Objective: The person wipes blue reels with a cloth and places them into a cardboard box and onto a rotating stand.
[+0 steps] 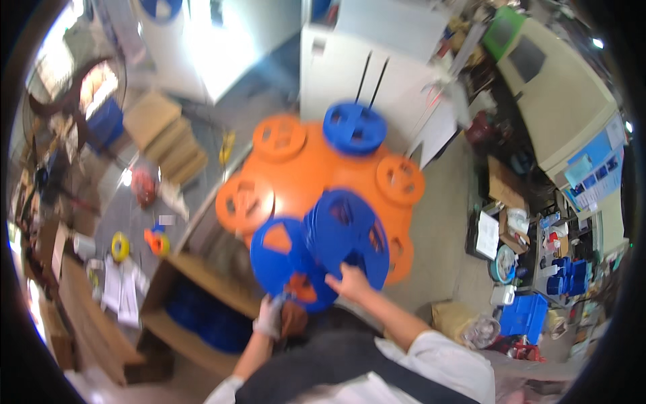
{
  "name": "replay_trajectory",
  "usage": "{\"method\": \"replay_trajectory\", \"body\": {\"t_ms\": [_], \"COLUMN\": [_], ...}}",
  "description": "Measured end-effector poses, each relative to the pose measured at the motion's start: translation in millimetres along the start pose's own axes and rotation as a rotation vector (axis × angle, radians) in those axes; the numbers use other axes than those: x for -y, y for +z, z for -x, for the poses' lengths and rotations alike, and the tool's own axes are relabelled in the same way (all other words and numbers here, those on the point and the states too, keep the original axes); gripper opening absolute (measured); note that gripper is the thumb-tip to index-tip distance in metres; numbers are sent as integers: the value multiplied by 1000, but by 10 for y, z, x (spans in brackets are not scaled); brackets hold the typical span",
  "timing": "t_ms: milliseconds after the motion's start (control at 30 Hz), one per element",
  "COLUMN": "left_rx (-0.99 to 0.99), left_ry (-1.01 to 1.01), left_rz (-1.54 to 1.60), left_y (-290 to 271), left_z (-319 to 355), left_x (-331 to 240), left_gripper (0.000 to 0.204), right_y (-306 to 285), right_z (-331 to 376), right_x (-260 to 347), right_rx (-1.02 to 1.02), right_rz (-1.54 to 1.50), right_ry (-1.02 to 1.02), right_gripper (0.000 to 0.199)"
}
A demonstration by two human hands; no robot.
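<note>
Two blue round plastic discs with cut-out openings overlap in front of me, above a large orange plastic piece point(303, 185) with round discs around its edge. My right hand point(350, 281) grips the right blue disc point(340, 239) at an opening near its lower edge; this disc looks thick, perhaps stacked. My left hand point(268, 316), in a pale glove, has its fingers closed at the lower rim of the left blue disc point(291, 264). Orange shows through that disc's openings. Another blue disc point(354, 128) rests at the far side of the orange piece.
An open cardboard box point(192, 273) with blue round parts inside stands at the lower left. Flattened cardboard point(161, 135) is stacked farther back, near a fan point(77, 101). A white cabinet point(330, 81) stands beyond the orange piece. Blue bins point(523, 316) lie to the right.
</note>
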State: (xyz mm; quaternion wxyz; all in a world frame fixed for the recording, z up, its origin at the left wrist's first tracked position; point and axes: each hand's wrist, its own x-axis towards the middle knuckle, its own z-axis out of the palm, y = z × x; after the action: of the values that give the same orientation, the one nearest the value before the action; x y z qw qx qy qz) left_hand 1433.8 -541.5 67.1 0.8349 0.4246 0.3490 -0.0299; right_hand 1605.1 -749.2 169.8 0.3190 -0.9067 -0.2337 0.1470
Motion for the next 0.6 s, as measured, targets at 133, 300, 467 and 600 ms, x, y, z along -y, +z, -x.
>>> {"method": "replay_trajectory", "body": {"t_ms": [133, 300, 467, 600], "left_rx": [7, 80, -11, -207], "left_ry": [-24, -189, -331, -283], "left_rz": [12, 353, 343, 375], "left_y": [208, 79, -346, -597], "left_z": [-151, -682, -1112, -935], "left_x": [-152, 390, 1168, 1298], "left_gripper": [18, 15, 20, 28], "right_y": [165, 540, 1382, 2018], "right_z": [-158, -435, -426, -194], "right_x": [-218, -464, -635, -408], "right_rx": [127, 273, 268, 479], "right_rz": [84, 250, 269, 264], "right_ry": [2, -52, -158, -138], "right_gripper": [49, 44, 39, 41]}}
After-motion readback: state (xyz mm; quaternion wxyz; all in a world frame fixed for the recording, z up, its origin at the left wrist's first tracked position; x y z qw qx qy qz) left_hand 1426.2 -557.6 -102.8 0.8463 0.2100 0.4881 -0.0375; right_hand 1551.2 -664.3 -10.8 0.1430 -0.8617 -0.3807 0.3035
